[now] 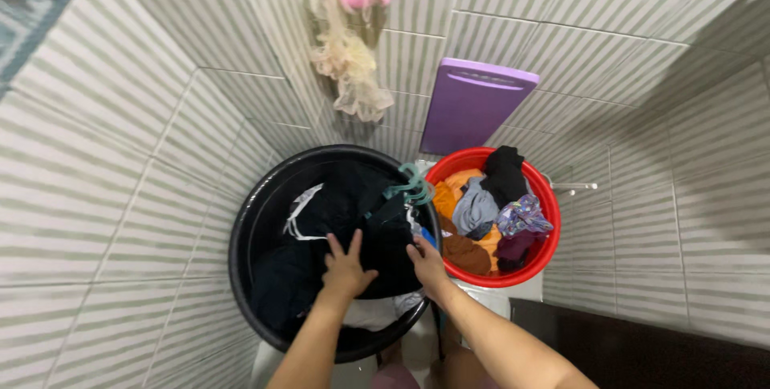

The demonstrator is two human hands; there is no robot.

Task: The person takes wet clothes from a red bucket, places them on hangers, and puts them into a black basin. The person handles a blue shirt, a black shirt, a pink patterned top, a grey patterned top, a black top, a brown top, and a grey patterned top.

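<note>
Your left hand [346, 267] lies flat on a black garment [361, 220], fingers spread and pointing away from you, pressing the cloth rather than closing on it. Your right hand [427, 265] meets the same garment at its right edge, just inside the tub's rim; its fingers curl over the fabric, but whether they actually pinch it cannot be told from this view. The garment fills the middle of a large black tub [245, 253], draped over other washing. White cloth [298, 211] shows at the garment's left side, and more pale cloth shows beneath your wrists near the front rim. A pale green hanger [413, 186] rests on the tub's right rim, touching the garment's upper right corner. Just beside the tub, to the right and touching it, stands a red basin [545, 249] heaped with clothes: a black piece [505, 172] at the top, grey cloth [473, 206] and orange cloth [446, 195] at the left, a patterned item [525, 214] at the right, and brown cloth [469, 254] at the front. Behind the basin, a purple board [473, 104] leans against the striped tile wall [120, 156]. Above the tub, a cream lace bundle [349, 52] with pink parts hangs on the wall. Both forearms enter from the bottom edge.
</note>
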